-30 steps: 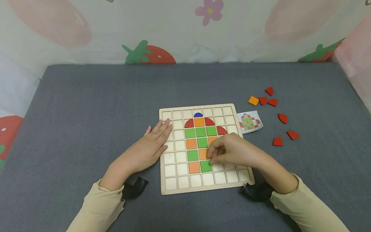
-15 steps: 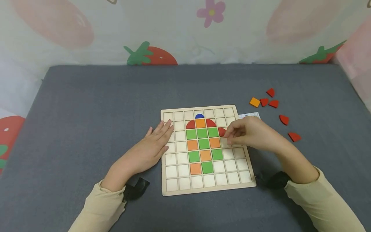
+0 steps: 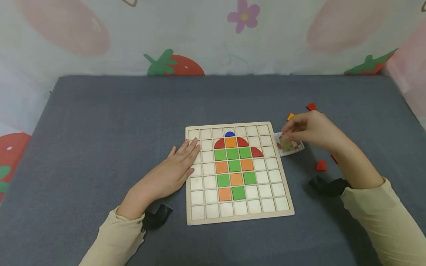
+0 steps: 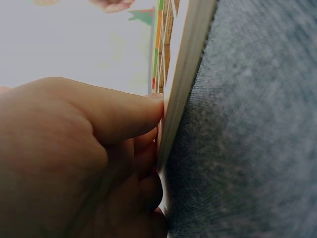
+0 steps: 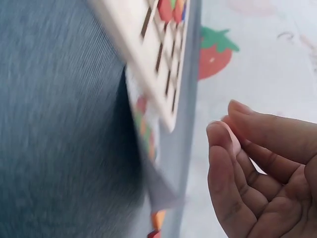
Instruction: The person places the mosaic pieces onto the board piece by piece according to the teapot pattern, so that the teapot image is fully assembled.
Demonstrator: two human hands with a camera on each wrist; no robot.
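Note:
A wooden grid board (image 3: pixel 213 222) lies on the table, with green, orange and red tiles and a blue half-round one set in its cells. My left hand (image 3: pixel 169 166) rests on the board's left edge with its fingers straight; up close in the left wrist view, the thumb (image 4: pixel 133 111) touches the rim. Above the picture card (image 3: pixel 288 148) at the board's right side, my right hand (image 3: pixel 313 129) hovers. In the right wrist view its fingers (image 5: pixel 220 148) are loosely bent and nothing shows between them. The hand covers part of the card and some loose tiles.
Beyond and below the right hand lie loose tiles: a red tile (image 3: pixel 311 106), an orange tile (image 3: pixel 290 116) and another red tile (image 3: pixel 321 165). Grey cloth (image 3: pixel 116 111) covers the table. A curtain printed with strawberries (image 3: pixel 188 65) hangs behind.
My right hand has moved from the board's lower middle up and right to above the card. A green tile has been left in its cell. The left hand stays put.

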